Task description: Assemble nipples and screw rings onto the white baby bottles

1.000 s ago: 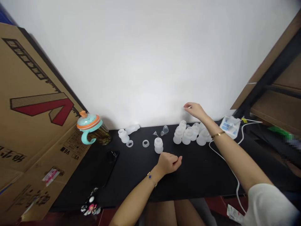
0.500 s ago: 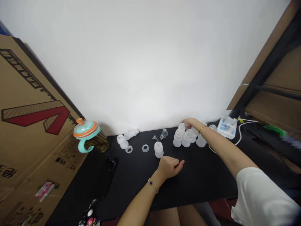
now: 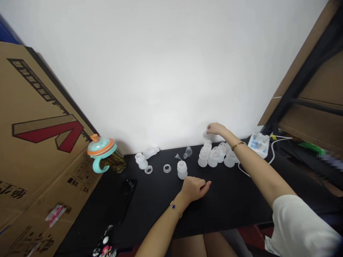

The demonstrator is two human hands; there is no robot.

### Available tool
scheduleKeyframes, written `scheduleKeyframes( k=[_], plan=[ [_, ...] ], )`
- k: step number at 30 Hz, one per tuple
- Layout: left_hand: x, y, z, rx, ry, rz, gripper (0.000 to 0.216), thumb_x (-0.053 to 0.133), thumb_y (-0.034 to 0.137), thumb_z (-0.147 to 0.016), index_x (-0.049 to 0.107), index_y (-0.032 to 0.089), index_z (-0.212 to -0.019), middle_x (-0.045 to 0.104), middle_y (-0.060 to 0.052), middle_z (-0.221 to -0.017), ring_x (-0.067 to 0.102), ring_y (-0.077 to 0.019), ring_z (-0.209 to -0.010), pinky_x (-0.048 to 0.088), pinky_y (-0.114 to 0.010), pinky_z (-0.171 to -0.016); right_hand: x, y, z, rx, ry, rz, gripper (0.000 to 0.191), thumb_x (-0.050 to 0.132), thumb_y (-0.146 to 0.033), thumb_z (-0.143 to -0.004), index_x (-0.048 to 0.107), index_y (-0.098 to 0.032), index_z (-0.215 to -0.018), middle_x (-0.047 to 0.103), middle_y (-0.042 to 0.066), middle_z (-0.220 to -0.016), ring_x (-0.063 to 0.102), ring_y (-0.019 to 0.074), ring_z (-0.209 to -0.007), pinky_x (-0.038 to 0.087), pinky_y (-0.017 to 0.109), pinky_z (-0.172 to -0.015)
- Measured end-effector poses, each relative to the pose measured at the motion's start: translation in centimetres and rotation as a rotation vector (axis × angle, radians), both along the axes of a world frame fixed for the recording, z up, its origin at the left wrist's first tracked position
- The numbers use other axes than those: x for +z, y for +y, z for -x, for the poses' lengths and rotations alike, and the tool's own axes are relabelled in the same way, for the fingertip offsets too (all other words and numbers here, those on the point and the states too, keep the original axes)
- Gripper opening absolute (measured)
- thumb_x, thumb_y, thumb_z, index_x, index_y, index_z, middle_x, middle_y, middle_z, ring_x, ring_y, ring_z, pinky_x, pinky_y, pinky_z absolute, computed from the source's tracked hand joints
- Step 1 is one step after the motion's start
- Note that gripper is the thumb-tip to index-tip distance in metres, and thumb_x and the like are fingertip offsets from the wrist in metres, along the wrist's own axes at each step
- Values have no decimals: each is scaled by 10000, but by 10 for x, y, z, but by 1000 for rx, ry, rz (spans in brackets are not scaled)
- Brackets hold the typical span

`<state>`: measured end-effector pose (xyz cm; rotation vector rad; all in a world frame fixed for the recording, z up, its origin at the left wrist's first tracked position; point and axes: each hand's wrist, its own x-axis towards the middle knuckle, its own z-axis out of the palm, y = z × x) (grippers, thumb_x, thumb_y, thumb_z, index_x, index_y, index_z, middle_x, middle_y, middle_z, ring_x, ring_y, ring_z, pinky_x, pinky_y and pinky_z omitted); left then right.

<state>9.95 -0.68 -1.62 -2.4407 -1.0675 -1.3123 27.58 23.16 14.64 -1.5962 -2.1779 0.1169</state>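
My left hand (image 3: 196,189) rests loosely closed on the black tabletop, thumb pointing right, with nothing visible in it. Just beyond its knuckles an upright frosted white baby bottle (image 3: 182,170) stands on the table. Raised against the white wall is my right hand (image 3: 217,129), fingers curled and nothing visible in them. Below it stands a cluster of similar small bottles (image 3: 213,157), apart from the hand. Between the hands lie a clear cap (image 3: 189,151) and a small clear funnel-shaped piece (image 3: 178,156). Two translucent rings, a left ring (image 3: 148,169) and a right ring (image 3: 167,168), lie farther left.
An open white bottle (image 3: 141,161) leans beside a pale wrapped item (image 3: 151,152). A lidded turquoise jug (image 3: 107,155) and a black phone (image 3: 120,201) are at left, near a large cardboard box (image 3: 40,142). A power strip (image 3: 258,144) with white cable sits right.
My right hand has lifted up from behind the bottle cluster and is now above it. The left hand stays in place. The view has shifted slightly.
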Motion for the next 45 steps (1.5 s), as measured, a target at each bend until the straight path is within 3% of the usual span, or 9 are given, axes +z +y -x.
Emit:
scheduleKeyframes(
  k=[3, 6, 10, 13, 19, 23, 27, 32, 45],
  plan=[
    [1, -1, -2, 3, 3, -21, 461, 598, 288, -942, 476, 205, -506, 507, 13, -427, 468, -102, -372, 236, -285, -445, 30, -30, -1, 17, 183, -75, 345, 712, -369, -839, 723, -157, -1111, 748, 113, -946, 692, 241, -869, 519, 350, -829],
    [8, -2, 0, 11, -7, -82, 463, 586, 270, -953, 467, 205, -510, 494, 16, -433, 457, -97, -381, 248, -283, -452, 40, -84, 8, 194, 489, -184, 383, 702, -452, -861, 687, -208, -1155, 733, 66, -983, 690, 207, -840, 547, 336, -799],
    [23, -1, 21, 97, -125, -156, 465, 587, 220, -955, 444, 207, -513, 451, 28, -439, 424, -91, -410, 236, -304, -481, 5, -146, 30, 373, 673, -153, 349, 726, -443, -848, 678, -235, -1124, 739, 51, -1021, 703, 179, -742, 585, 319, -727],
    [34, 2, 48, 178, -323, -148, 521, 630, 250, -932, 385, 200, -474, 365, 42, -425, 345, -84, -413, 217, -307, -493, -40, -166, 44, 321, 800, -230, 352, 701, -437, -878, 672, -231, -1162, 755, 64, -1008, 681, 173, -665, 603, 341, -707],
    [46, 18, 96, 359, -1100, 162, 489, 565, 540, -955, 540, 183, -622, 429, 35, -551, 373, -91, -504, 283, -243, -497, -101, -172, 54, 256, 871, -243, 346, 646, -411, -928, 662, -255, -1236, 743, 78, -1066, 643, 175, -632, 595, 358, -656],
    [41, 32, 116, 206, -1608, 350, 477, 608, 623, -884, 530, 187, -709, 236, 110, -524, 184, -54, -419, 147, -209, -407, -121, -172, 53, 271, 806, -245, 323, 606, -391, -948, 676, -277, -1242, 666, 110, -1314, 608, 162, -631, 588, 369, -657],
    [30, 40, 129, -33, -1912, 667, 375, 603, 509, -905, 503, 191, -733, 232, 124, -490, 169, -43, -361, 131, -199, -371, -136, -173, 58, 309, 796, -244, 324, 590, -393, -960, 668, -248, -1239, 697, 112, -1225, 587, 142, -601, 568, 338, -619],
    [19, 45, 130, -146, -2073, 801, 310, 577, 394, -933, 502, 182, -719, 255, 116, -469, 220, -40, -333, 148, -196, -358, -147, -174, 64, 225, 831, -172, 393, 651, -441, -926, 634, -203, -1238, 591, -30, -632, 566, 162, -563, 517, 301, -608],
    [22, 45, 123, -199, -2039, 908, 321, 573, 388, -944, 522, 176, -708, 289, 107, -457, 244, -39, -329, 171, -185, -350, -144, -177, 69, 206, 1042, 53, 472, 632, -497, -916, 599, -196, -1279, 571, -24, -688, 536, 158, -560, 480, 294, -551]
  ],
)
